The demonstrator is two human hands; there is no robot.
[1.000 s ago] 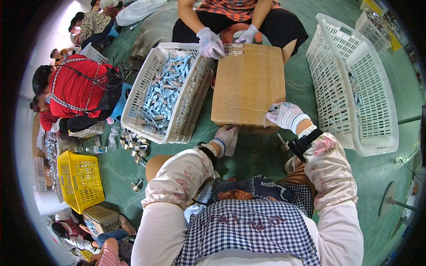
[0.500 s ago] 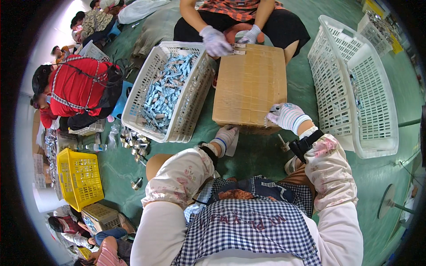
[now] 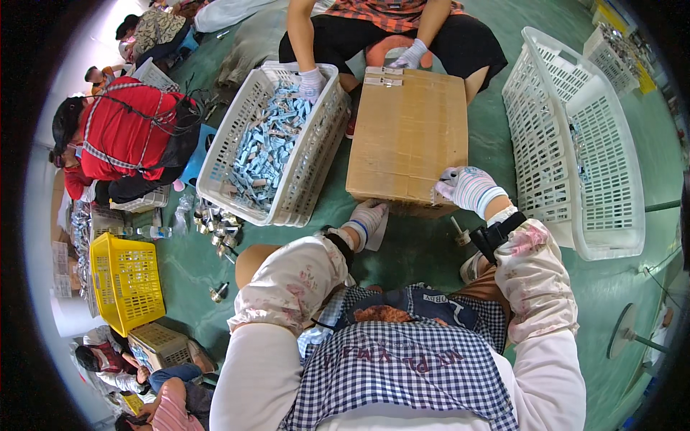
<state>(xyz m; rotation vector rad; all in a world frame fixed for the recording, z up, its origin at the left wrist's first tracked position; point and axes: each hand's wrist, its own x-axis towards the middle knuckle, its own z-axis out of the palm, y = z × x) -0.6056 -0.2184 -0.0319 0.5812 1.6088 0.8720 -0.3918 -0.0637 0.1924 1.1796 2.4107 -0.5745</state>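
Observation:
A taped brown cardboard box [image 3: 407,136] stands between me and a co-worker. My right hand [image 3: 468,188], in a striped glove, rests at the box's near right corner, its fingers closed together; whatever they pinch is too small to make out. Low by the near left corner is my gloved left hand [image 3: 368,218], its fingers curled and partly hidden. A white flat piece [image 3: 376,237] shows beside that hand; I cannot tell whether it is held. Small silvery pieces [image 3: 384,76] lie on the box's far left corner, near the co-worker's gloved hand [image 3: 410,55].
Left of the box, a white basket [image 3: 302,169] holds many small blue-wrapped pieces, with the co-worker's other hand [image 3: 311,85] inside. Metal fittings [image 3: 215,224] lie on the green floor. A tall white basket [image 3: 543,165] stands right, a yellow basket [image 3: 128,284] far left.
The co-worker's hand has moved from the box's far left corner into the basket of blue-wrapped pieces. My two hands have stayed nearly in place.

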